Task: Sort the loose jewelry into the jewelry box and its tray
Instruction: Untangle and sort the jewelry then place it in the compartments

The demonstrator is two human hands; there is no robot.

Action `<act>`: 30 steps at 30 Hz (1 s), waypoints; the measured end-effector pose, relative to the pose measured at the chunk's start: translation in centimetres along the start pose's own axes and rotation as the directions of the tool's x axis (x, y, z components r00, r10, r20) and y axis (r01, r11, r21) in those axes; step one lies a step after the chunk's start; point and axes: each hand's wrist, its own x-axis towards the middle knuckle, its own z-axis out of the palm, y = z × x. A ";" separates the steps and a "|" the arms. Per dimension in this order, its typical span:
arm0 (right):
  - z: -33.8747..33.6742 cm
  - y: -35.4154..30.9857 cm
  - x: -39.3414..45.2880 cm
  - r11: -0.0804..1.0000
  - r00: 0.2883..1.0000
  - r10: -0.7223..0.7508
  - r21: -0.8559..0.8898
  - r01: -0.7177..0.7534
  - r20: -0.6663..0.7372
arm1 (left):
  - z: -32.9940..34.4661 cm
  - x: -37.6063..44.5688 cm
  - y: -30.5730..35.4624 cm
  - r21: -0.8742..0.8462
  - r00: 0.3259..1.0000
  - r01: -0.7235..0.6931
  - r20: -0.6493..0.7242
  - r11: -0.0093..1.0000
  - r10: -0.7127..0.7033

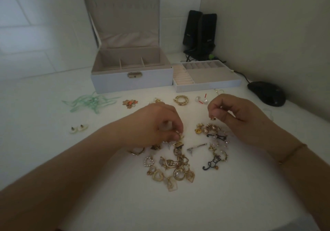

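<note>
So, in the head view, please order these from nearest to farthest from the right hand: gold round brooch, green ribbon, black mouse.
From the right hand:
1. Gold round brooch, just to its left.
2. Black mouse, to its right, by the wall.
3. Green ribbon, far left.

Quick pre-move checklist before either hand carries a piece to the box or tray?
1. jewelry box lid open: ok.
2. tray out beside the box, compartments reachable: ok.
3. left hand pinching a gold piece at the pile: ok.
4. Gold piece free of the tangle: cannot tell.
5. right hand holding a small earring: ok.
6. Path to the tray unobstructed: ok.
</note>
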 end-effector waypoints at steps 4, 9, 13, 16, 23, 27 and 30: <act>0.0 0.1 0.2 1.000 0.999 0.017 0.020 -0.016 -0.043 | -0.5 -0.2 0.1 -0.059 0.993 0.094 -0.066 0.994 -0.098; -0.1 0.0 0.5 0.997 0.990 0.033 -0.061 -0.042 -0.138 | -2.4 -1.0 -1.1 -0.183 0.964 0.088 -0.233 0.979 -0.131; -0.4 -0.1 0.7 0.985 0.978 0.104 -0.115 -0.126 -0.181 | -5.3 -3.0 -3.6 -0.099 0.963 0.175 -0.190 0.980 -0.191; -0.8 0.0 0.6 0.973 0.976 0.131 -0.166 -0.160 -0.173 | -6.9 -4.5 -5.3 -0.037 0.953 0.263 -0.148 0.964 -0.266; -1.7 -1.4 0.8 0.977 0.986 0.144 -0.148 -0.154 -0.080 | -8.6 -6.1 -5.7 -0.035 0.942 0.332 0.058 0.943 -0.329; 0.8 -5.9 5.8 0.986 0.988 0.059 -0.166 -0.034 0.144 | -8.1 -5.8 -6.0 0.009 0.934 0.354 0.047 0.935 -0.354; 4.0 -7.6 9.0 0.990 0.949 0.010 -0.137 0.036 0.316 | -8.2 -5.7 -6.1 0.045 0.945 0.321 0.056 0.946 -0.323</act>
